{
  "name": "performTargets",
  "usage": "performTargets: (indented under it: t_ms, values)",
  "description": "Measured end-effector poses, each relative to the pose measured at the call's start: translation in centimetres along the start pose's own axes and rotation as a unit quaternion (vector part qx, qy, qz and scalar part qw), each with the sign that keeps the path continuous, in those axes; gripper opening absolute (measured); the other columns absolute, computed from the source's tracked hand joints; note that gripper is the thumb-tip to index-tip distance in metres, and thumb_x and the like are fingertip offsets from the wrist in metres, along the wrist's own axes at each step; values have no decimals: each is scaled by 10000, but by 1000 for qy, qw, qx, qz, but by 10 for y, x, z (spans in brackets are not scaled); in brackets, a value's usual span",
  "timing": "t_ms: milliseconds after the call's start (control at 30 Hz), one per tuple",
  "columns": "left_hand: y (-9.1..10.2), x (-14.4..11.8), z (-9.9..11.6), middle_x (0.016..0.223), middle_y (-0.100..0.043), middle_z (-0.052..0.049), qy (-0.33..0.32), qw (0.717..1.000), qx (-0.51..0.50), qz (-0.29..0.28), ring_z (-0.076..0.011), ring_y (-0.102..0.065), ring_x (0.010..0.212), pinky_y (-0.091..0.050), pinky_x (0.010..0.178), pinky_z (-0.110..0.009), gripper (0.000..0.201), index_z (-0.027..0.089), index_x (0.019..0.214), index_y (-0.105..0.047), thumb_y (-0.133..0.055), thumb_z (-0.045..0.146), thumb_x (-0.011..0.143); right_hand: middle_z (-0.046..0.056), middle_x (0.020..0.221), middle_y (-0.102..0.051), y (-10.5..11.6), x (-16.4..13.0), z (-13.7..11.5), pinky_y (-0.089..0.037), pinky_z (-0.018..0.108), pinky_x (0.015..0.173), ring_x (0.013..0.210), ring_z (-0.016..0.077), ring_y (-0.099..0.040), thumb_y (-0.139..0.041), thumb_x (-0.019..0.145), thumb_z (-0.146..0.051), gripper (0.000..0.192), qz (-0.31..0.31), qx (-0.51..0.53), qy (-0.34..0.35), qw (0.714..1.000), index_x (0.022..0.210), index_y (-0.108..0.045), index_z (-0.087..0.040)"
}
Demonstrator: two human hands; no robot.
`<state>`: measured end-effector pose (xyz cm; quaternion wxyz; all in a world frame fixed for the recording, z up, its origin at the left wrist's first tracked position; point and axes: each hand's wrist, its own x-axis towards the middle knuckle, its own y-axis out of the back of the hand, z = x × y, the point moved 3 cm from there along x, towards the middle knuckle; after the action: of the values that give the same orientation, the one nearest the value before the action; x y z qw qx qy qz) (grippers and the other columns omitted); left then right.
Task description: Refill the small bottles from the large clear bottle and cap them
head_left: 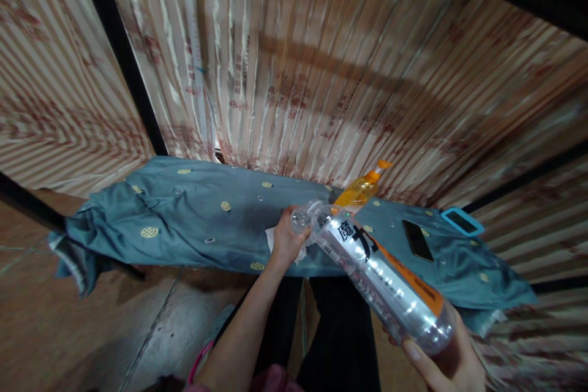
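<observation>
A large clear plastic bottle (pixel 386 269) with a silver and orange label lies tilted in front of me, its narrow end up and to the left. My right hand (pixel 445 355) is closed around its base. Fingers of my left hand (pixel 289 239) grip clear plastic at the bottle's neck end; whether this part is joined to the body I cannot tell. Beneath my left hand, a white tissue (pixel 271 239) rests on the teal cloth (pixel 184 214). Just behind the bottle's upper end is a pump bottle (pixel 356 193) of orange liquid.
A dark phone (pixel 418 240) and a blue-framed device (pixel 462 222) lie at the right on the cloth-covered bench. Pleated, printed plastic sheeting (pixel 294 73) hangs behind and at both sides. Black frame poles (pixel 119 55) stand around. My legs are against the near edge.
</observation>
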<state>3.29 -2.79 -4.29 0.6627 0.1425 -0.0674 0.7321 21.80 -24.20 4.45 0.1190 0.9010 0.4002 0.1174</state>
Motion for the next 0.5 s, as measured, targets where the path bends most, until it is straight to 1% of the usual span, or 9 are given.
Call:
performTargets:
  t_ms: [100,233,300,400,500]
  values:
    - [0,0,0,1087,-692,-69,0,1000,-3,-4,-254,-665,1054,-515,969,-406,469,191,1105,-567,-758,235,678,110,1254,-570,-1,0,-2,-437,320,936,1142,314,-545,-800,567,-600,912,-4,4,-1,1000,1305,-466,-183]
    - [0,1,-1,1092,-690,-84,2,1000,-4,-2,-263,-665,1059,-517,966,-413,473,182,1099,-567,-767,260,678,127,1267,-551,-4,-2,-6,-343,437,1052,1186,364,-500,-804,557,-606,937,-10,27,-23,999,1319,-443,-196]
    - [0,1,-1,1083,-693,-77,1,1000,-4,-3,-261,-666,1061,-518,963,-411,466,190,1095,-567,-767,265,681,132,1259,-553,-5,-3,-8,-339,460,1059,1182,373,-501,-809,549,-607,943,-6,31,-28,999,1314,-441,-197]
    - [0,0,-1,1082,-694,-80,1,1000,2,-7,-263,-666,1061,-518,964,-416,465,186,1103,-565,-762,264,690,127,1263,-560,-4,-1,-6,-391,409,1018,1178,354,-518,-805,565,-594,919,-10,24,-15,1000,1315,-453,-196]
    - [0,0,0,1086,-694,-88,4,1000,8,-5,-267,-665,1065,-515,972,-422,476,174,1116,-564,-757,240,685,108,1279,-568,3,5,4,-425,345,981,1186,328,-531,-808,588,-547,869,-19,12,-1,1000,1313,-470,-208]
